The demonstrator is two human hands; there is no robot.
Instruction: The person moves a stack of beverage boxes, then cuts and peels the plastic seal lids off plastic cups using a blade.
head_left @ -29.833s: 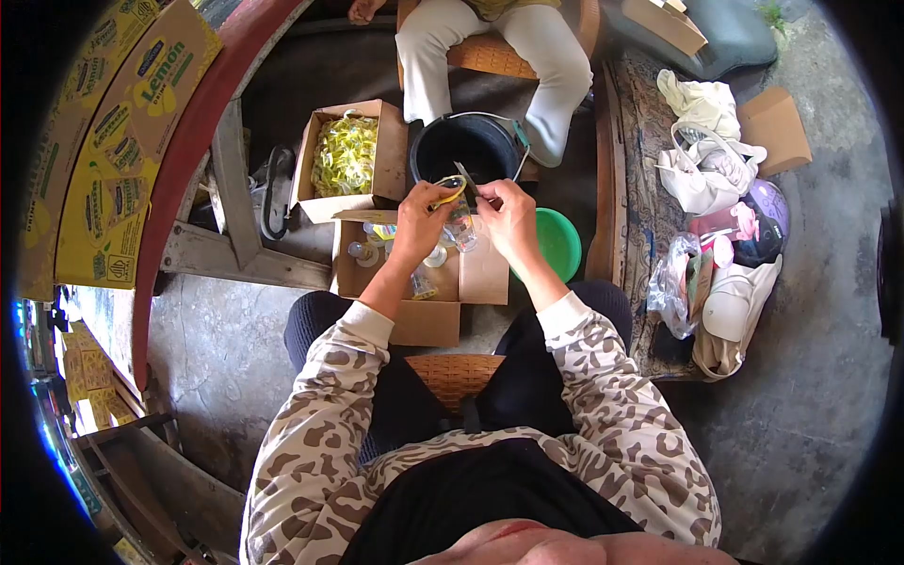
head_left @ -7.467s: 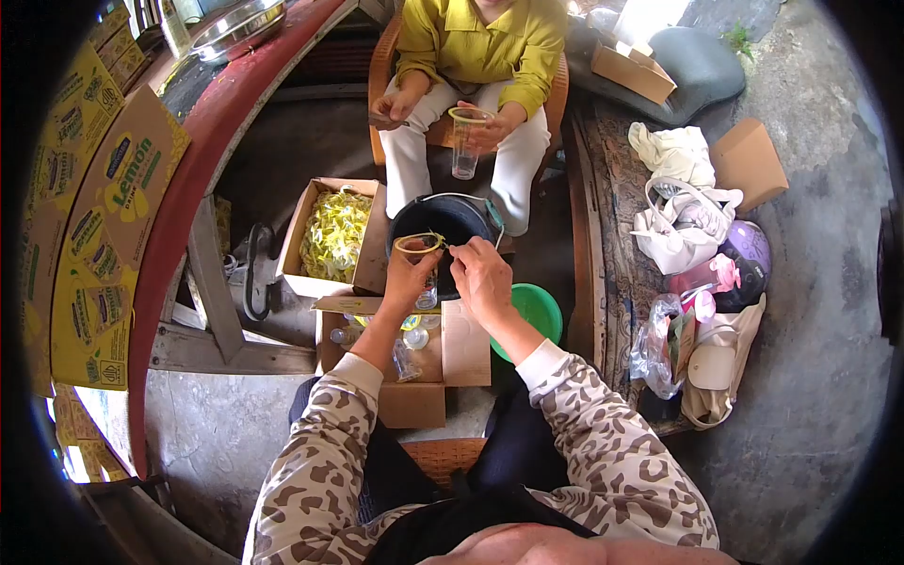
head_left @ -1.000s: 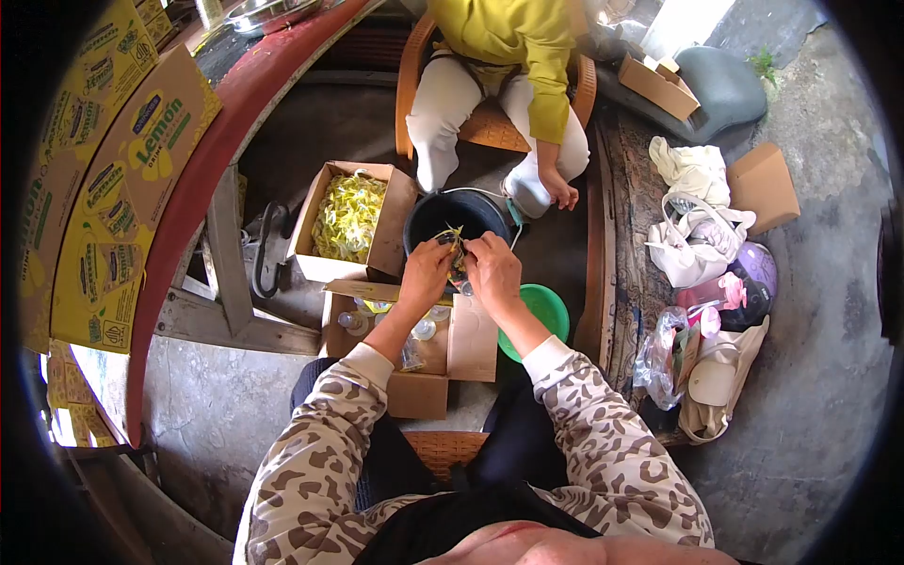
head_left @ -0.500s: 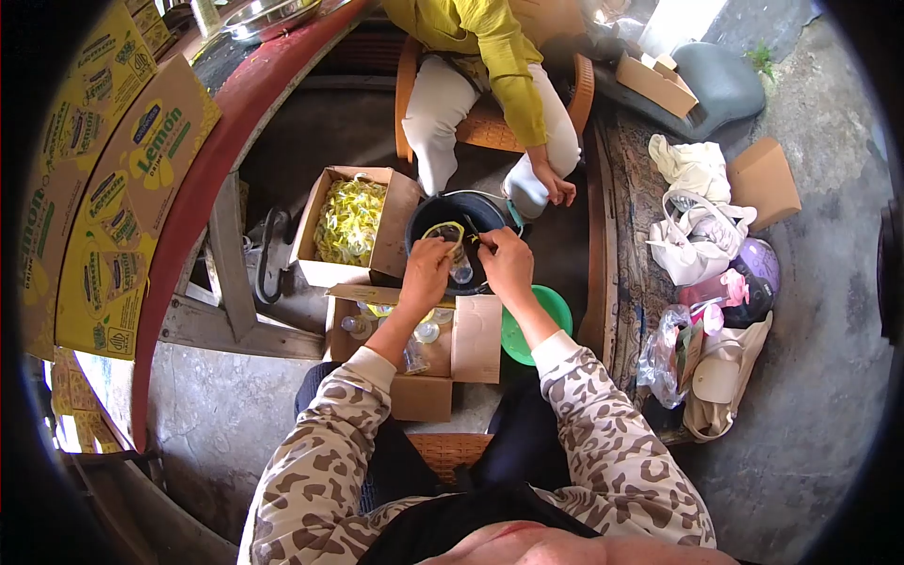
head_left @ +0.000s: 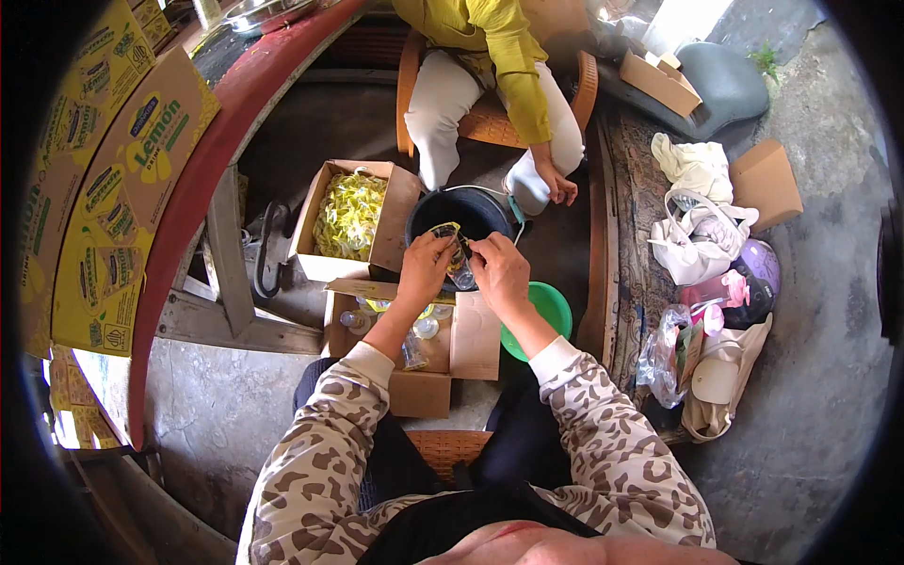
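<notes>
Closely paired over a black bucket (head_left: 482, 209), two bare hands work at a clear plastic cup (head_left: 461, 273) with a yellow rim, the forearms angled inward from patterned sleeves and the wrists near each other. The left hand (head_left: 427, 267), palm down with fingers bent, grips the cup by its rim. The right hand (head_left: 503, 271), knuckles up and fingertips pinched narrow, meets the rim from the other side on a slim dark tool (head_left: 465, 245), mostly hidden by the fingers. The cup tilts between the hands, above the near side of the bucket. Below the forearms, an open carton (head_left: 421, 394) holds clear cups, beside a green basin (head_left: 556, 315); a box (head_left: 394, 221) of yellow strips stands left of the bucket. Opposite, a seated person in a yellow top (head_left: 516, 85) lowers one arm beside a knee.
</notes>
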